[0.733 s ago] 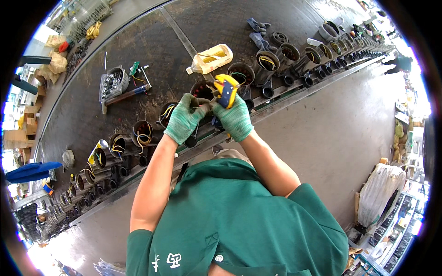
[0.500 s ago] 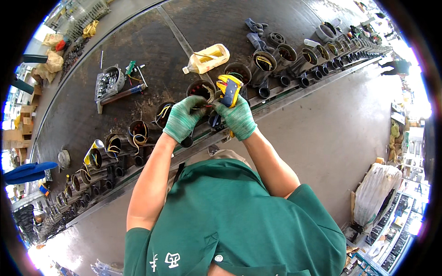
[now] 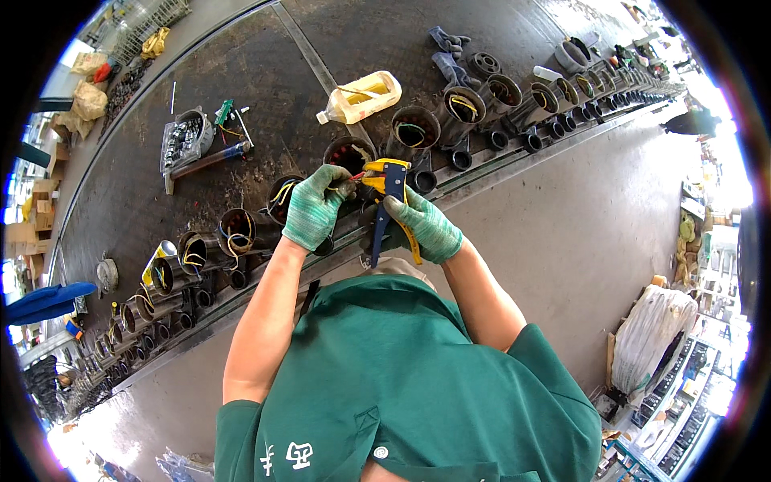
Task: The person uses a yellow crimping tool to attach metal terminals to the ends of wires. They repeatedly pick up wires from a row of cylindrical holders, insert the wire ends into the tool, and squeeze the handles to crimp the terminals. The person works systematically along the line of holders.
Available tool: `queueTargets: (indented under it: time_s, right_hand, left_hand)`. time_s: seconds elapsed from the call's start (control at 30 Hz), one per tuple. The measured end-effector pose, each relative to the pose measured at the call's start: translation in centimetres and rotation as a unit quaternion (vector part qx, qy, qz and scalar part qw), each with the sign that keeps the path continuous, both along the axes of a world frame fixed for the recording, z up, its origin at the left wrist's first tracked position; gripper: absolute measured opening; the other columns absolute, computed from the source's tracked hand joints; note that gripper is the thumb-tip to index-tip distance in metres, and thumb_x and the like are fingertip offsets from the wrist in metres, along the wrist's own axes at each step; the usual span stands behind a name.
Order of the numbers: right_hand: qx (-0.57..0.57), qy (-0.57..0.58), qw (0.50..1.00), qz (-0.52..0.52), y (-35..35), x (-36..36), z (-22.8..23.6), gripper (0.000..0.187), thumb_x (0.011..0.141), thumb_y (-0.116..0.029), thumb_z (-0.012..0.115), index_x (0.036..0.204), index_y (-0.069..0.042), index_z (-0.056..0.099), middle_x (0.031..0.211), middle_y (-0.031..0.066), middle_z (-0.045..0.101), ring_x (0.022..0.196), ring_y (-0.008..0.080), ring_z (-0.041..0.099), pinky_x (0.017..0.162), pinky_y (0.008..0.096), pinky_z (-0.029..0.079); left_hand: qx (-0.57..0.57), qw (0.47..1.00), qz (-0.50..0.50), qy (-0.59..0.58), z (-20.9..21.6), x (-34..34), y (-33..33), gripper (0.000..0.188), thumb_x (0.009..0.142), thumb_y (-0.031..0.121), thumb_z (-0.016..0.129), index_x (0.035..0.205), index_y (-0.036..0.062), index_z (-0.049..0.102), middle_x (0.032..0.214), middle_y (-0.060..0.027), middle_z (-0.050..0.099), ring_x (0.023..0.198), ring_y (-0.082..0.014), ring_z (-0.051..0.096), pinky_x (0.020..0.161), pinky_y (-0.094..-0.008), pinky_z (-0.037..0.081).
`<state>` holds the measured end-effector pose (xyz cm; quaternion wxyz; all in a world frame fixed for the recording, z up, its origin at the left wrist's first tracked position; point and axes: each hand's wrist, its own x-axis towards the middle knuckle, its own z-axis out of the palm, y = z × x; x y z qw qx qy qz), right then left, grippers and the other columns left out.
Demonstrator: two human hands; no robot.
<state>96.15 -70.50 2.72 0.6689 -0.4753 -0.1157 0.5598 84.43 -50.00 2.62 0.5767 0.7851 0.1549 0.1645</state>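
Note:
In a green-and-white work glove, my right hand (image 3: 431,227) is closed round a yellow and dark-blue wire stripper (image 3: 395,181), whose two handles stand apart below. The stripper's head points left, toward my left hand (image 3: 315,209), gloved the same way and closed in a pinch. Between the two, a short reddish wire (image 3: 357,176) runs from the left fingertips to the stripper's jaws. Just behind them is the open round end of a dark metal motor housing (image 3: 347,151), partly covered by my left hand. A neighbouring housing (image 3: 414,130) has thin wires inside.
Similar housings (image 3: 238,227) line the bench edge on both sides, wires sticking out. On the dark bench top (image 3: 249,48) lie a plastic bottle of yellow liquid (image 3: 365,98), a hammer (image 3: 207,161), a tray of small metal parts (image 3: 183,143) and dark gloves (image 3: 451,68).
My right hand has turned the wire stripper from lying along the palm to upright, its handles now downward and its jaws at the wire. My left hand keeps its pinch almost in place.

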Motion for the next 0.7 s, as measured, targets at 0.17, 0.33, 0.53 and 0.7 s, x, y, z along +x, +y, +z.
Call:
queueTargets:
  time_s: [0.17,0.33,0.53,0.7]
  right_hand:
    - [-0.022,-0.009,1.000,0.018,0.4,0.4,1.8,0.064,0.103,-0.038,0.070,0.157,-0.012,0.046,0.110,-0.0038,0.061,0.096,0.0070,0.061,0.085,0.0263,0.055]
    - [-0.046,-0.013,0.998,0.037,0.4,1.1,1.4,0.057,0.103,-0.037,0.070,0.151,-0.011,0.053,0.112,-0.0027,0.062,0.101,0.0076,0.060,0.089,0.0275,0.054]
    - [-0.047,-0.046,0.997,0.035,0.6,1.3,1.5,0.054,0.102,-0.036,0.070,0.146,-0.008,0.056,0.109,-0.0019,0.064,0.096,0.0072,0.061,0.085,0.0258,0.054]
    - [-0.052,-0.004,0.999,0.007,0.5,0.7,1.0,0.055,0.102,-0.037,0.067,0.146,-0.008,0.055,0.111,-0.0006,0.064,0.093,0.0074,0.059,0.080,0.0258,0.052]
  left_hand:
    - [-0.008,1.000,-0.010,0.018,-0.2,-0.1,0.3,0.014,0.099,0.001,0.070,0.114,0.0018,0.070,0.095,-0.0074,0.076,0.086,-0.0143,0.073,0.079,-0.0294,0.059]
    - [-0.037,0.999,-0.009,0.016,-0.1,0.1,0.2,0.014,0.099,0.001,0.071,0.112,0.0012,0.071,0.094,-0.0063,0.076,0.086,-0.0135,0.073,0.078,-0.0287,0.058]
    - [-0.039,0.999,-0.015,0.021,0.1,0.0,0.3,0.013,0.099,0.001,0.070,0.111,0.0009,0.071,0.093,-0.0058,0.075,0.084,-0.0124,0.071,0.078,-0.0286,0.058]
    - [0.004,1.000,-0.008,0.018,-0.6,0.0,0.3,0.013,0.097,-0.001,0.072,0.109,-0.0002,0.072,0.093,-0.0091,0.077,0.084,-0.0127,0.072,0.077,-0.0292,0.058]
